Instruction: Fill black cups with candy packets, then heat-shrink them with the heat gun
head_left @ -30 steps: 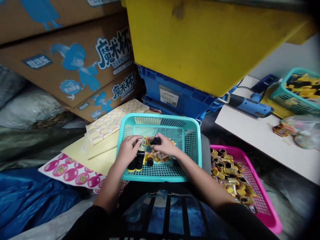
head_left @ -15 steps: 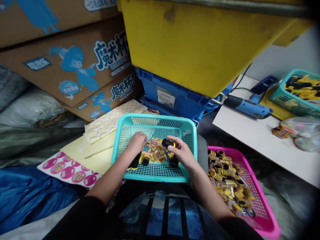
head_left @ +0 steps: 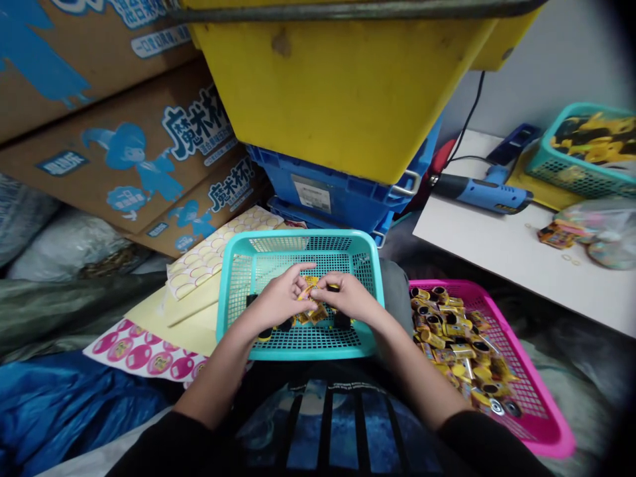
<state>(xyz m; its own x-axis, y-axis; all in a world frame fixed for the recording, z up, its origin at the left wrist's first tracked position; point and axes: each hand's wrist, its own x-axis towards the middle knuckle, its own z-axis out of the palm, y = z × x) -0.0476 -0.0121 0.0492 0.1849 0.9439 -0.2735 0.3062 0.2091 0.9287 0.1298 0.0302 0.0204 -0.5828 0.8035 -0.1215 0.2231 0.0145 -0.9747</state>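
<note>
Working inside shallow teal plastic mesh basket point(head_left: 233, 291) resting on lap. Left hand point(head_left: 278, 301) and right hand point(head_left: 350, 297) close together at basket centre, fingertips nearly meeting over small yellow wrapped packet point(head_left: 311, 290). Left grip pinched narrow on that packet; right grip closed on small black-and-yellow cylinder piece point(head_left: 332, 287), mostly hidden by fingers. Few more yellow packets and black cylinder pieces point(head_left: 318, 315) loose on basket floor just below hands; rest of mesh floor bare.

Edges: far rim of teal basket close under blue plastic crate point(head_left: 342, 189), with large yellow plastic bin point(head_left: 342, 93) stacked on it and overhanging. Printed brown cardboard cartons point(head_left: 124, 139) wall off left side. Sticker sheets, cream with round labels point(head_left: 213, 255) and pink-dotted point(head_left: 144, 348), lie just beside basket's left edge. Blue plastic sheeting point(head_left: 64, 404) lower left.

Right edge of teal basket just beside pink plastic mesh basket point(head_left: 546, 424), heaped with yellow-and-black cylinder pieces point(head_left: 457, 344). Beyond that, white counter point(head_left: 501, 255) carrying blue handheld power tool point(head_left: 484, 193) with black cord, second teal mesh basket point(head_left: 556, 169) of yellow and black parts, clear plastic bag point(head_left: 601, 238).
</note>
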